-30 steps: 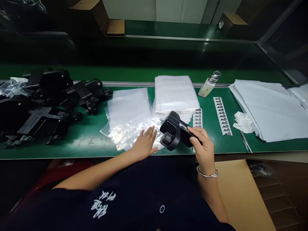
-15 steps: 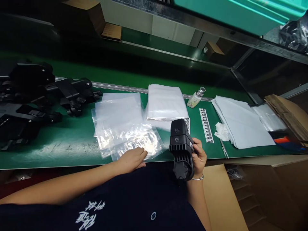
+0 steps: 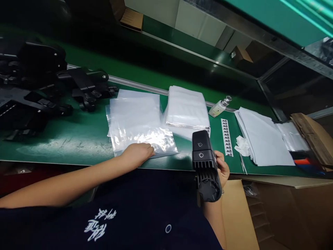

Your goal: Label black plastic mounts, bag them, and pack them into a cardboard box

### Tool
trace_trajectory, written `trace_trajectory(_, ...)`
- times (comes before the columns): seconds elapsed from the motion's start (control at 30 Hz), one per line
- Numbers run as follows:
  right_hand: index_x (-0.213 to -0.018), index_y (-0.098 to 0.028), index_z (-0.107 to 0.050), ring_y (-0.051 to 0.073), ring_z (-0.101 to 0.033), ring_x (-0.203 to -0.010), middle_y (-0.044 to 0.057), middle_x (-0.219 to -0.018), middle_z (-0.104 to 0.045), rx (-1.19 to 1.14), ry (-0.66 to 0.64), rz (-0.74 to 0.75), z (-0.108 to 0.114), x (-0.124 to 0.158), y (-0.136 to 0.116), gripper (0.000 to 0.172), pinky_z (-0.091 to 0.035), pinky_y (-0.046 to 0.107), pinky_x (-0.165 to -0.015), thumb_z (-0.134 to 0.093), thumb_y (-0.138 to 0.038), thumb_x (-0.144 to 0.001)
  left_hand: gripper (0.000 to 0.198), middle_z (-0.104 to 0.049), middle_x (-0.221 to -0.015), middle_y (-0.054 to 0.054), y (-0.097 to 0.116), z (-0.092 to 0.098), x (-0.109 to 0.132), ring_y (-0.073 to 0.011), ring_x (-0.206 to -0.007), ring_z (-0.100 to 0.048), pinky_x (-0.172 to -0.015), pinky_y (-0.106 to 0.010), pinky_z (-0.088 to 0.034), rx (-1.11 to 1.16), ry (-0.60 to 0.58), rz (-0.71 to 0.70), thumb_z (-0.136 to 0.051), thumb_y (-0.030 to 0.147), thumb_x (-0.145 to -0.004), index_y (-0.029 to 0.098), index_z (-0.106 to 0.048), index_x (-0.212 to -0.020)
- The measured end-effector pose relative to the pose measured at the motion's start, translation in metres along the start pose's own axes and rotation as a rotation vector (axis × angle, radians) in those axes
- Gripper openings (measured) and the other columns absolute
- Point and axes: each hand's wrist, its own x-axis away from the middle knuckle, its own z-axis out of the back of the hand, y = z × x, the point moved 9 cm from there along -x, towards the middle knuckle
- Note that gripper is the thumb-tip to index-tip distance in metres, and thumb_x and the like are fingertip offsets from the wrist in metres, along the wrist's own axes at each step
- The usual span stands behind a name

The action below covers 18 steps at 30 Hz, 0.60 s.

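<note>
My left hand (image 3: 138, 153) is closed at the near edge of a clear plastic bag (image 3: 156, 137), its fingertips curled on the film. This bag lies over other flat bags (image 3: 135, 111) on the green bench. My right hand (image 3: 222, 169) grips a black device (image 3: 204, 165) with a ribbed middle, two screws on its face and a round knob-like lower end. The device is held upright over the bench's front edge, and it hides part of the right palm and fingers. Behind it sits a thick stack of white bags (image 3: 187, 107).
Several black folded assemblies (image 3: 88, 86) lie at the left. Rightward are a pump bottle (image 3: 220, 107), a label strip (image 3: 227, 137), crumpled tissue (image 3: 242, 146), tweezers (image 3: 243, 164) and white sheets (image 3: 267, 139). A metal shelf beam (image 3: 249, 31) crosses above; an open carton (image 3: 286, 208) stands below.
The view has tilted and shifted. My left hand has drawn in its fingers at the bag's edge, and the bag lies straighter over the others. My right hand still holds the black device.
</note>
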Motion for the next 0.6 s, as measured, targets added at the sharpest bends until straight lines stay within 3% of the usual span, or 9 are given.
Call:
trace_trajectory(0.07, -0.097, -0.035, -0.073, 0.021, -0.059, -0.098, 0.002, -0.106, -0.064, -0.047, 0.042, 0.079, 0.002, -0.003, -0.014, 0.019, -0.047, 0.045, -0.084, -0.069, -0.041, -0.079, 0.035, -0.066, -0.081, -0.008, -0.001, 0.003, -0.003, -0.0211, -0.077, -0.063, -0.063, -0.027, -0.043, 0.091, 0.0, 0.005, -0.036, 0.034, -0.097, 0.017, -0.06, -0.079)
trace_trajectory(0.27, -0.094, -0.033, -0.076, 0.021, -0.06, -0.095, 0.003, -0.1, -0.067, 0.053, 0.074, 0.13, 0.011, -0.009, -0.034, 0.02, -0.047, 0.043, -0.083, -0.074, -0.041, -0.076, 0.027, -0.073, -0.082, -0.002, -0.01, -0.014, -0.002, -0.016, -0.079, -0.068, -0.073, -0.024, -0.047, 0.655, -0.288, 0.024, -0.04, 0.022, -0.089, 0.017, -0.065, -0.082)
trace_trajectory(0.33, -0.096, -0.033, -0.077, 0.021, -0.06, -0.094, 0.003, -0.099, -0.068, 0.077, 0.059, 0.141, 0.011, -0.008, -0.038, 0.021, -0.046, 0.041, -0.083, -0.075, -0.039, -0.076, 0.025, -0.073, -0.086, -0.003, -0.018, -0.012, -0.003, -0.0171, -0.081, -0.068, -0.073, -0.025, -0.047, 0.578, -0.257, 0.081, -0.041, 0.017, -0.086, 0.017, -0.065, -0.089)
trace_trajectory(0.4, -0.097, -0.032, -0.077, 0.021, -0.06, -0.094, 0.004, -0.099, -0.068, 0.095, 0.023, 0.145, 0.007, -0.007, -0.041, 0.021, -0.046, 0.039, -0.082, -0.075, -0.036, -0.077, 0.024, -0.072, -0.089, -0.005, -0.02, -0.006, -0.005, -0.0208, -0.083, -0.067, -0.071, -0.028, -0.047, 0.348, -0.158, 0.108, -0.04, 0.02, -0.089, 0.017, -0.063, -0.095)
trace_trajectory(0.5, -0.097, -0.031, -0.077, 0.021, -0.06, -0.095, 0.005, -0.101, -0.068, 0.114, -0.03, 0.13, 0.0, -0.005, -0.041, 0.02, -0.046, 0.039, -0.082, -0.075, -0.033, -0.077, 0.029, -0.068, -0.097, -0.012, -0.005, -0.005, -0.001, -0.0273, -0.087, -0.066, -0.066, -0.033, -0.047, 0.025, -0.044, 0.092, -0.038, 0.025, -0.093, 0.013, -0.06, -0.109)
trace_trajectory(0.6, -0.098, -0.032, -0.077, 0.022, -0.06, -0.096, 0.005, -0.102, -0.067, 0.133, -0.067, 0.114, -0.003, -0.003, -0.041, 0.021, -0.045, 0.039, -0.082, -0.076, -0.031, -0.077, 0.036, -0.067, -0.096, -0.016, 0.015, -0.01, 0.01, -0.029, -0.088, -0.067, -0.061, -0.033, -0.048, -0.13, -0.014, 0.043, -0.038, 0.014, -0.09, 0.008, -0.054, -0.123)
